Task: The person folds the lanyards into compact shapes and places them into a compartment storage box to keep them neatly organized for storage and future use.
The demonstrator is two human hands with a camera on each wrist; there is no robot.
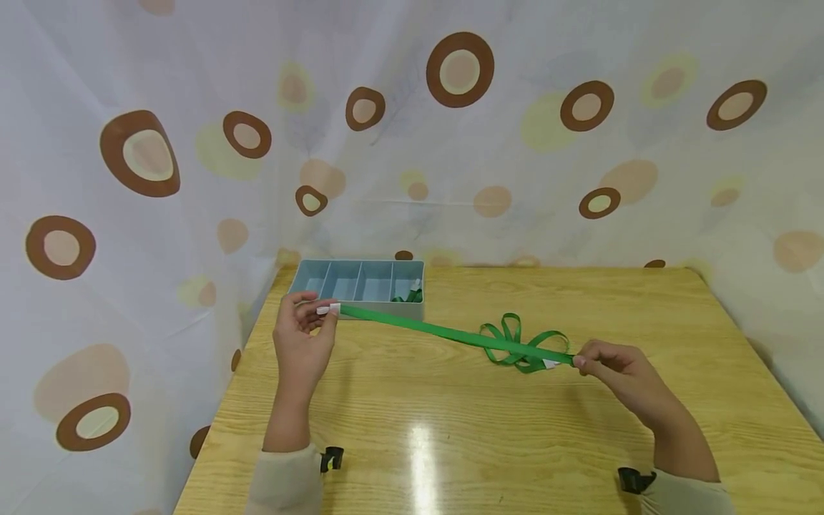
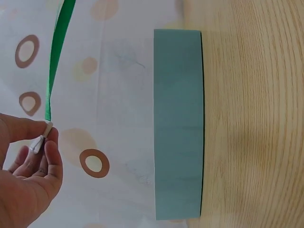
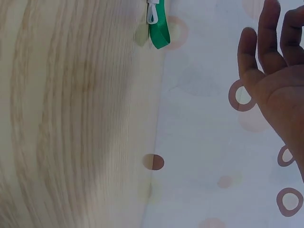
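On the tabletop [image 1: 412,400], left of centre, stands a blue box [image 1: 410,309]. Mid-frame, I hold a green strap [image 1: 444,332] straight, left fingers [image 1: 327,330] pinching its white end, right fingers [image 1: 608,351] its other; right of centre lies a looped strap [image 1: 528,368].

Green ribbon lanyard [image 1: 444,331]: drawn out nearly straight, left grip [image 1: 305,340] to right grip [image 1: 624,375], sloping down rightward above the surface [image 1: 515,429]. White clasp [image 1: 328,310] at left end, pinched by thumb and fingers. Second lanyard [image 1: 511,325]: also green, loosely looped on the surface, white fitting [image 1: 549,364]. Green bundle [image 1: 415,295]: in rightmost compartment of pale blue box [image 1: 395,309].
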